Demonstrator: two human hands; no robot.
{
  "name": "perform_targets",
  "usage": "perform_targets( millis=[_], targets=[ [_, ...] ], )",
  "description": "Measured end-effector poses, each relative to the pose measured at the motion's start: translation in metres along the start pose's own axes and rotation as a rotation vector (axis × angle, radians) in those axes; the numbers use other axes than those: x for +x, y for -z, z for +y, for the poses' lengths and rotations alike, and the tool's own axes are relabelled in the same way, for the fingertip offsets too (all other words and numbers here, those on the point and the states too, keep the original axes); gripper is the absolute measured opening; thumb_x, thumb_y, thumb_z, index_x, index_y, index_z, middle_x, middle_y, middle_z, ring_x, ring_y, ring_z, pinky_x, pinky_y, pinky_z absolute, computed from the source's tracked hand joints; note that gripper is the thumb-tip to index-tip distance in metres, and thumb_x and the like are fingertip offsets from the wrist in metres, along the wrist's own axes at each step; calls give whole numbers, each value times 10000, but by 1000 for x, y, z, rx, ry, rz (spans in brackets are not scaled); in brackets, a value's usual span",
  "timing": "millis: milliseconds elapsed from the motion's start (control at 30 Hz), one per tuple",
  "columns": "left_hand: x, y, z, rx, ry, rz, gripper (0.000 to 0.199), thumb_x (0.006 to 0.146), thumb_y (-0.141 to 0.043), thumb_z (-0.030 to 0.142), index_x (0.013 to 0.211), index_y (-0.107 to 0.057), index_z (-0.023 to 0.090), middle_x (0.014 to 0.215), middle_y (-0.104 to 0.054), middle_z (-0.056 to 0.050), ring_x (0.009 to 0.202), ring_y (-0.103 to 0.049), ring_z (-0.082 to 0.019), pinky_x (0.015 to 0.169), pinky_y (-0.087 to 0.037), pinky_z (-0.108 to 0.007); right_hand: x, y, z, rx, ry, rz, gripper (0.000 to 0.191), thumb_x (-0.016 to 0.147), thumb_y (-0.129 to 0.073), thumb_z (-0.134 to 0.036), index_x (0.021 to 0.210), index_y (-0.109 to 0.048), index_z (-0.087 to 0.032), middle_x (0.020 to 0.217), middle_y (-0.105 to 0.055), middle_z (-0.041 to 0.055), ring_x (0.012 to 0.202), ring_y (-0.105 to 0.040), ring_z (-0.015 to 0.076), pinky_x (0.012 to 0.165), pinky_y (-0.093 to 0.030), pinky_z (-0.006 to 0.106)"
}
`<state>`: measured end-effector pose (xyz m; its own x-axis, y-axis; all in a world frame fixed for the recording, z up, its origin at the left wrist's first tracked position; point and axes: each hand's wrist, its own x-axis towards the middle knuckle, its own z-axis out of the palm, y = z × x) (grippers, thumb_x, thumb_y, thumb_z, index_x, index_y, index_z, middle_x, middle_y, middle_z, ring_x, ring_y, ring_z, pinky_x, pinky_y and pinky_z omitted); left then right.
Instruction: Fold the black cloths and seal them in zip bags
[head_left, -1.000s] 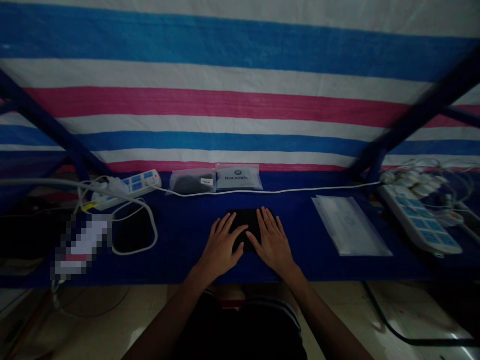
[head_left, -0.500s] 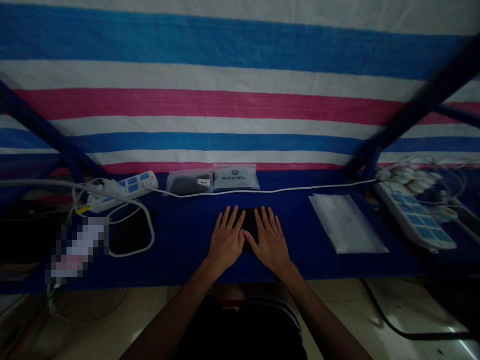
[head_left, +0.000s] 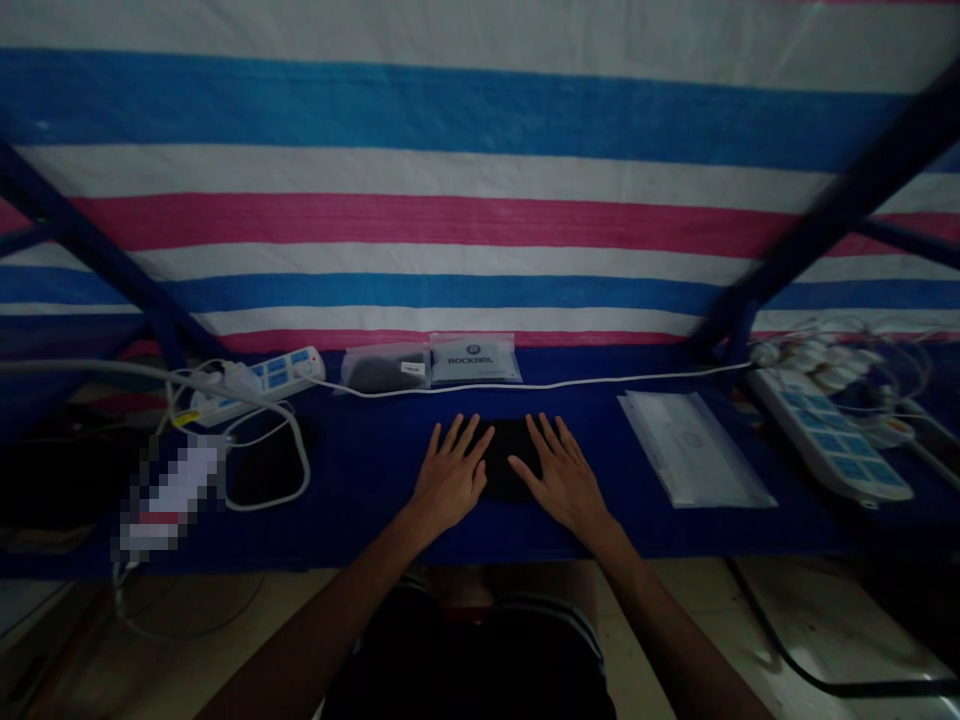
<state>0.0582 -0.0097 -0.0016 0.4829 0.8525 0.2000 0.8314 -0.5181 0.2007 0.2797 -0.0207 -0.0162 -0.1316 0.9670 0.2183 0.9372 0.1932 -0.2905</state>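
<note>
A flat black piece, perhaps cloth, lies on the blue table in front of me, partly covered by my hands. My left hand lies palm down at its left edge, fingers stretched out and pointing away from me. At its right side my right hand rests flat, fingers apart and thumb reaching over the black surface. Behind the hands stand two clear bags: one holds something dark, and the other, a grey bag, bears printed lettering.
Translucent zip bags lie to the right. Beyond them sits a power strip with tangled white cables. Another power strip is at left, near a black item circled by cable. A white cord crosses the table's back. Blue frame bars flank both sides.
My hands have moved apart, the right one to the right and the left slightly left, baring more of the black piece. The view has shifted a little.
</note>
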Motion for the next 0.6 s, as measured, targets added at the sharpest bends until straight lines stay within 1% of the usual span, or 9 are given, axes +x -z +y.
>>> perform_targets(
  millis=[100,200,300,367,433,467,500,533,600],
  targets=[
    [-1,0,-8,-6,-36,-1,572,1040,-448,247,1610,-392,266,1704,-346,-93,1589,-275,-331,1267,-241,-639,-2,-2,9,14,-4,15,850,1015,-407,-696,1645,-336,-130,1670,-385,162,1591,-240,385,1275,-282,587],
    [0,5,-24,-17,-118,-32,585,1037,-450,232,1616,-373,272,1697,-359,-95,1588,-279,-317,1270,-207,-652,-5,-3,14,60,-13,47,845,1022,-418,-669,1655,-299,-121,1681,-357,175,1596,-240,356,1285,-271,576],
    [4,20,-43,-29,-248,-64,631,1012,-462,159,1615,-368,318,1708,-339,-73,1596,-259,-305,1274,-139,-678,-7,-2,16,146,-60,86,791,1051,-374,-624,1656,-287,-121,1691,-339,179,1597,-251,325,1283,-288,560],
    [5,31,-45,-40,-291,-28,684,966,-488,86,1591,-412,353,1731,-280,-55,1610,-205,-318,1275,-136,-677,-7,-1,17,209,-89,106,762,1061,-352,-612,1647,-310,-126,1681,-360,182,1591,-272,315,1277,-303,558],
    [-1,39,-33,-68,-248,54,708,922,-515,44,1562,-469,343,1727,-275,-66,1597,-219,-336,1272,-207,-643,-7,-1,17,254,-104,121,739,1060,-362,-610,1629,-354,-138,1668,-385,182,1585,-291,313,1276,-305,563],
    [-7,40,-22,-94,-204,97,689,918,-525,50,1552,-490,319,1700,-322,-90,1569,-277,-339,1259,-266,-617,-7,0,17,272,-109,128,729,1059,-371,-609,1619,-375,-143,1663,-394,182,1583,-294,313,1276,-305,564],
    [-15,39,-9,-127,-139,127,641,935,-527,80,1542,-506,285,1641,-406,-117,1513,-366,-330,1233,-338,-582,-7,0,18,288,-113,134,720,1057,-379,-608,1610,-392,-146,1658,-402,182,1583,-297,311,1276,-306,563],
    [-25,36,5,-159,-81,134,585,955,-533,126,1525,-526,256,1563,-491,-138,1447,-442,-328,1195,-399,-563,-7,-1,18,304,-117,140,710,1057,-384,-605,1602,-406,-151,1652,-413,181,1581,-301,310,1275,-307,564],
    [-47,24,34,-203,-25,99,564,968,-567,232,1529,-510,213,1484,-554,-162,1374,-510,-339,1148,-453,-568,-7,-1,19,328,-122,148,689,1056,-392,-599,1588,-428,-163,1638,-438,173,1578,-307,310,1271,-312,569]
  ],
)
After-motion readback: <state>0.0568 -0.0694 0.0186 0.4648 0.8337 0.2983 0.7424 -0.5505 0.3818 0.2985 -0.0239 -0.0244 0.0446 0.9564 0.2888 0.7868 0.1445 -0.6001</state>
